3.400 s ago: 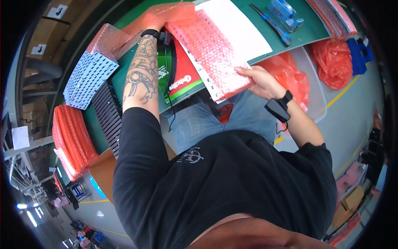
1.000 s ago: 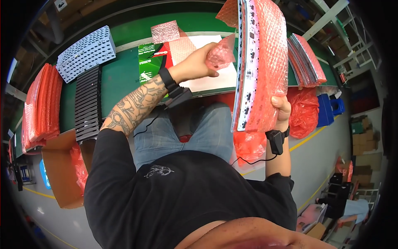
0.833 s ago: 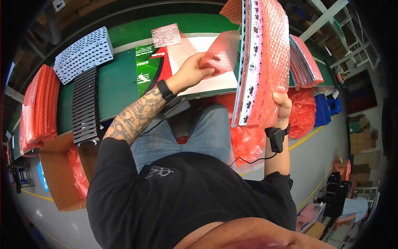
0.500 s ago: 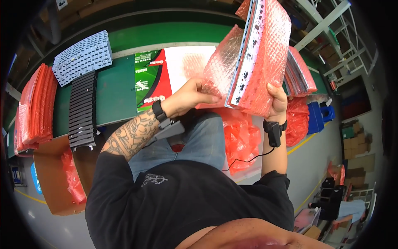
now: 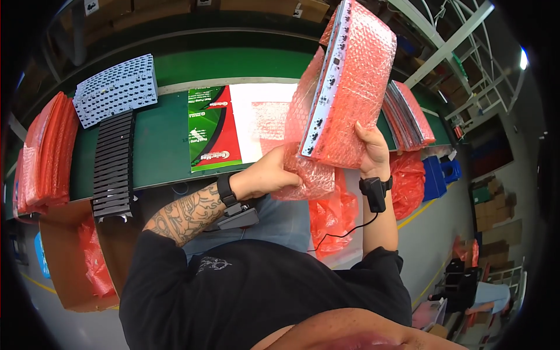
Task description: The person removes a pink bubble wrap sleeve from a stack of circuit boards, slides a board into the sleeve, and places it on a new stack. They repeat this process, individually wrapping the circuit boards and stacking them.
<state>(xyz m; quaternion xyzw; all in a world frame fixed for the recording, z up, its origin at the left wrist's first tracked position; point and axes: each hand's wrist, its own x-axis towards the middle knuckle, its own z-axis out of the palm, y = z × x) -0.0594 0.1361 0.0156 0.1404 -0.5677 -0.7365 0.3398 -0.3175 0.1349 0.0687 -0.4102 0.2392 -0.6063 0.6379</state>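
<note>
I hold up a long white board studded with small parts [image 5: 328, 87], wrapped in pink bubble wrap [image 5: 359, 93], tilted upright above the green bench [image 5: 157, 146]. My right hand [image 5: 373, 153] grips the wrapped bundle from behind at its lower right. My left hand [image 5: 269, 177] clasps the loose lower flap of the bubble wrap [image 5: 309, 178]. Both wrists wear black bands; a cable hangs from the right one.
A green, red and white printed sheet [image 5: 233, 128] lies on the bench with a small bubble-wrap piece [image 5: 269, 119]. A white perforated panel [image 5: 116, 88] and black ribbed strips [image 5: 112, 166] lie left, beside stacked red bags [image 5: 44, 151]. Wrapped bundles [image 5: 408, 116] sit right. A cardboard box [image 5: 70, 262] stands below.
The wrapped board has been lifted off the bench and stood upright. My left hand has come down from its upper edge to the lower flap of wrap.
</note>
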